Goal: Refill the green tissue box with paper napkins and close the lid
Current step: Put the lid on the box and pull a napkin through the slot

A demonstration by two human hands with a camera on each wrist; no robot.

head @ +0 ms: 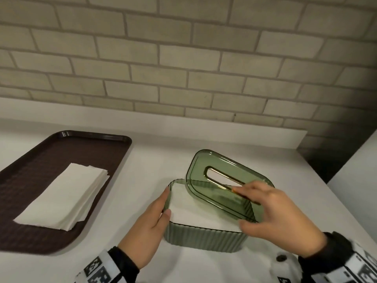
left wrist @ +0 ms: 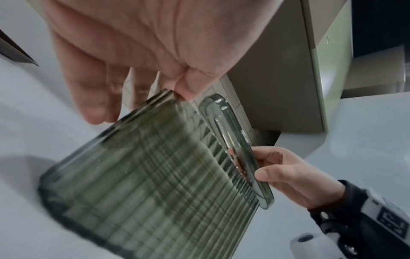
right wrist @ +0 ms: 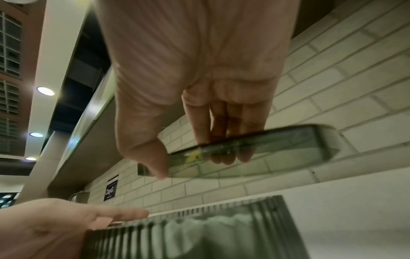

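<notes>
The ribbed green tissue box (head: pixel 204 235) stands on the white counter with white napkins (head: pixel 189 209) lying inside. My right hand (head: pixel 251 205) pinches the clear green lid (head: pixel 204 174), thumb at its near edge and fingers on top by the slot. The lid is tilted, its far side raised, over the box's right half. My left hand (head: pixel 165 201) lies with straight fingers against the box's left end, thumb on the rim. The left wrist view shows the box (left wrist: pixel 144 184) and the lid (left wrist: pixel 233 140). In the right wrist view the lid (right wrist: pixel 277 140) hangs above the box (right wrist: pixel 199 227).
A dark brown tray (head: pixel 98 137) lies to the left on the counter (head: pixel 146 160), holding a stack of white napkins (head: pixel 65 197). A brick wall (head: pixel 183 58) with a white ledge runs along the back. The counter's right edge is close to the box.
</notes>
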